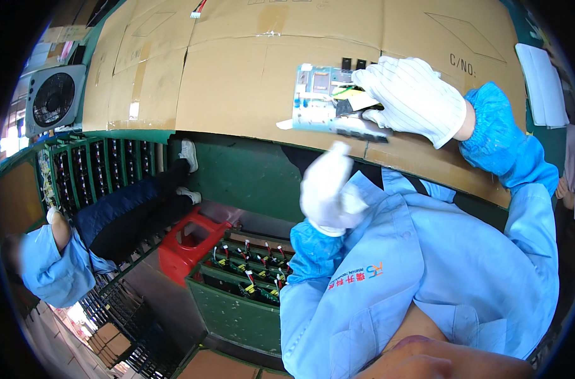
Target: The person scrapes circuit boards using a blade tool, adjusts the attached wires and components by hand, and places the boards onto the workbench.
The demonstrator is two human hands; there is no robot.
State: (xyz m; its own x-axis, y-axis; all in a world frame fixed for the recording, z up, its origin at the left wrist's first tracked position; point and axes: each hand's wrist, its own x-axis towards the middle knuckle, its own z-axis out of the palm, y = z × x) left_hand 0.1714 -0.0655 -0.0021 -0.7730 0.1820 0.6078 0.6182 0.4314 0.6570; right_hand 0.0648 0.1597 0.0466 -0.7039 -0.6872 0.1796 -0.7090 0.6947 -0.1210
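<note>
A circuit board (305,112) with a yellow part, a green wire and black parts lies at the near edge of the cardboard-covered bench. My right hand (420,98), in a white striped glove, rests over its right side. The fingers and thumb are closed about the parts there, and the glove hides that end. My left hand (328,196), also in a white glove, is raised in front of the bench edge, apart from the board. Motion blurs its fingers, and I cannot make out anything in them. Black blocks (347,64) stand along the board's far edge.
Cardboard sheets (237,82) cover the bench, with a small connector lead (198,9) at the far side. White papers (543,82) lie at right. Below left are a red stool (180,252) and a green crate (237,322) of boards. Another person (60,271) and a fan (54,98) are at left.
</note>
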